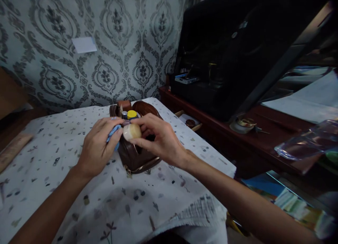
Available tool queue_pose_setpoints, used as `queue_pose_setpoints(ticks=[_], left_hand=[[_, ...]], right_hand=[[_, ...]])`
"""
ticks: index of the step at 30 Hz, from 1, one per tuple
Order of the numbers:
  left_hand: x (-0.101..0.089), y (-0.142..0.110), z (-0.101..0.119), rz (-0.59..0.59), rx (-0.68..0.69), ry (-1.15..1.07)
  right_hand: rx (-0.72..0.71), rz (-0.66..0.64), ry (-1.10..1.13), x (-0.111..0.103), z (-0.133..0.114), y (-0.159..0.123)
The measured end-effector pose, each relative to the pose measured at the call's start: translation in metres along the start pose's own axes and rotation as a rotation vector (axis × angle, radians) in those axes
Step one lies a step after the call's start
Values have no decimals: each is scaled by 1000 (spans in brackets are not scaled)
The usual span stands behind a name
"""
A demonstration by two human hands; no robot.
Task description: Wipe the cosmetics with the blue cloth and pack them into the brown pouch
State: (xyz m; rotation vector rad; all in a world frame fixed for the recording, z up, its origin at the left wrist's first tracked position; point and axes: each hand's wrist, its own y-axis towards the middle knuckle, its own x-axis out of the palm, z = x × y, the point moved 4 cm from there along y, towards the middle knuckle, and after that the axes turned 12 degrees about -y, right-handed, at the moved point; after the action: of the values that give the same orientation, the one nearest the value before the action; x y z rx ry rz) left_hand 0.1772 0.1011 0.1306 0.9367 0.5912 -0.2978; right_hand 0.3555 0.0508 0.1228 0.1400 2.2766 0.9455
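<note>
Cloth (114,135), blue and crumpled, is bunched in the narrowed fingers of the left hand (96,147), right beside a small pale jar (132,132). Right hand (163,140) pinches the jar from its 3 o'clock side, thumb below, fingers above. By my judgement, cloth and jar are being handled together, and that calls for a steady, light grip on the rounded side. Both forearms slant inward, from 7 and 4 o'clock, wrists above the bench (102,205). Brown bag (142,163) lies around 5 o'clock of the jar; a yellow lid (132,114) shows at 12.
</note>
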Motion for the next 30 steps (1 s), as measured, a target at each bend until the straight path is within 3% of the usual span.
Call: queue_pose_setpoints(ticks=[6,11,18,30], left_hand=[[14,6,-14,-151,113,160],[12,3,-12,-168,98,142],[12,3,-12,-160,122,139],[12,3,-12,-159,99,131]], right_hand=[[2,-119,-376,-13,17,11],[-136,-357,-691,-2,17,26],[-111,-624,-896,14,21,38],[-138,-662,-1000,23,30,40]])
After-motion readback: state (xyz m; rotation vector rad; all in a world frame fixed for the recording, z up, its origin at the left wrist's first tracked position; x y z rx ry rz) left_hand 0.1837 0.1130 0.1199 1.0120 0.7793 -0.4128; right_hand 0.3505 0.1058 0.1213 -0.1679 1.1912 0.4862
